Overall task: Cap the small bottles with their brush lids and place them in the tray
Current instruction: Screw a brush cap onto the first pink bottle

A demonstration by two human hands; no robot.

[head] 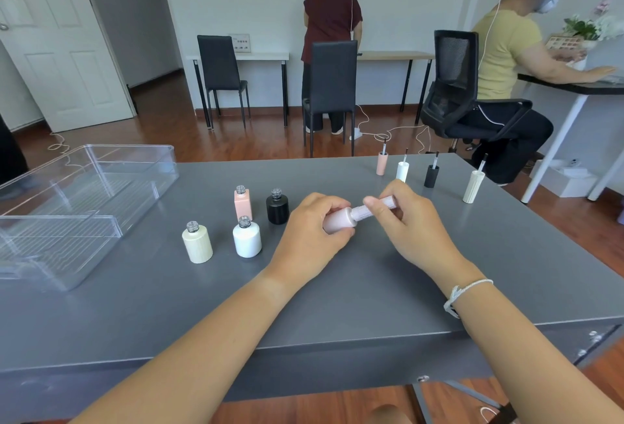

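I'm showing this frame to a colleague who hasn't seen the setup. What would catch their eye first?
Mid-table, the left hand holds a pale pink bottle while the right hand pinches its lid. Left of them stand four uncapped bottles; four brush lids stand brush-up at the far right edge. A clear tray sits far left.

1. Table (pixel 337 305): smooth matt grey top with a soft sheen.
2. Tray (pixel 84 207): clear, glossy hard plastic with a ribbed floor.
3. Pink bottle (pixel 337 221): pale, smooth, satin finish.
4. White bottle (pixel 247 240): glossy, with a clear threaded neck.
5. Cream bottle (pixel 198 245): finely ribbed sides, low sheen.
6. Black bottle (pixel 277 209): smooth, dark, slightly glossy.
7. Cream lid (pixel 473 186): fluted sides, matt.
8. Black lid (pixel 431 176): matt.
9. Floor (pixel 270 139): polished reddish wood.
10. Bracelet (pixel 466 292): white woven cord.
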